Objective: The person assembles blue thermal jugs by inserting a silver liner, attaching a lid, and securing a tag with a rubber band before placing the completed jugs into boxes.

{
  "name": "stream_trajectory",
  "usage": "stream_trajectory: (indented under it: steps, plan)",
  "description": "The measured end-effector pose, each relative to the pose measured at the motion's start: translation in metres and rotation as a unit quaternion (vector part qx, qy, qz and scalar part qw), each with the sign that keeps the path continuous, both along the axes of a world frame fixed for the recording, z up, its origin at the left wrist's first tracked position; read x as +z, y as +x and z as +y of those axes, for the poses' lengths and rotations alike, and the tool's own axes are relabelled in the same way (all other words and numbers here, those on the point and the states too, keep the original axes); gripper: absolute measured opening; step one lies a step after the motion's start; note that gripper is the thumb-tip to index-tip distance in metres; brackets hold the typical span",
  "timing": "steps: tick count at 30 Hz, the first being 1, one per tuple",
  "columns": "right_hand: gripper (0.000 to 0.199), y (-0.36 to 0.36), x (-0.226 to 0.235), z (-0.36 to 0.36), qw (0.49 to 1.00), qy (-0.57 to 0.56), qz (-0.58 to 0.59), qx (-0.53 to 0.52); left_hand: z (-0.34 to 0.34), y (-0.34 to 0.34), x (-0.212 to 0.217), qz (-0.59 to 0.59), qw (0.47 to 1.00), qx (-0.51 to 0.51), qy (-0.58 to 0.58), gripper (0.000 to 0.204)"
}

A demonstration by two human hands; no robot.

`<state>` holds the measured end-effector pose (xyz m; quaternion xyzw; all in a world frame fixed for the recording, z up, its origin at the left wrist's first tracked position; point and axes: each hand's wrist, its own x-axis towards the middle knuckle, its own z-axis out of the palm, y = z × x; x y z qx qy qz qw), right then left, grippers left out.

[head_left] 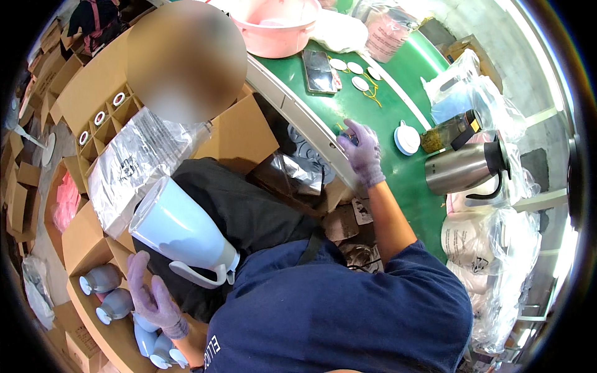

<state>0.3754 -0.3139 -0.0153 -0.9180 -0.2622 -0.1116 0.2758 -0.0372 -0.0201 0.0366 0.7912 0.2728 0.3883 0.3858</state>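
One jug [183, 227], pale blue, was seen lying on the black cloth [249, 193] across the lap, just above and to the right of the left hand [154, 298], by which it was more nearly reached than by the right hand [364, 152]. Its long axis was slanted, the wide end pointed up and left, the narrow end down and right toward the body, and its handle [193, 278] was turned to the left hand's side. The left fingers were spread, with nothing held. The right fingers were partly bent over the table [416, 205]; whether anything small was pinched there could not be told. The right hand was separated from the jug by the table's edge. Beyond that hand were set a lid [407, 138], a jar [438, 135] and a steel flask [460, 168]; farther up, a phone [319, 71]. Beside the left hand, blue bottles [116, 304] were packed in a carton [87, 242].
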Motion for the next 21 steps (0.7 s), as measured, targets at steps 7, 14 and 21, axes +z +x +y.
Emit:
stream_trajectory:
  steps: [7, 14, 21]
  plan:
    - [0.037, -0.067, 0.061, 0.122, 0.933, 0.215, 0.184, 0.221, -0.004, 0.029, 0.017, 0.037, 0.998, -0.039, 0.039, 0.051]
    - [0.049, -0.166, 0.102, 0.224, 0.711, 0.182, 0.361, 0.575, 0.019, 0.042, 0.053, -0.020, 0.914, -0.154, -0.374, 0.015]
    - [0.056, -0.171, 0.066, 0.243, 0.508, 0.183, 0.617, 0.573, 0.017, 0.026, 0.029, -0.190, 0.870, -0.060, -0.451, 0.027]
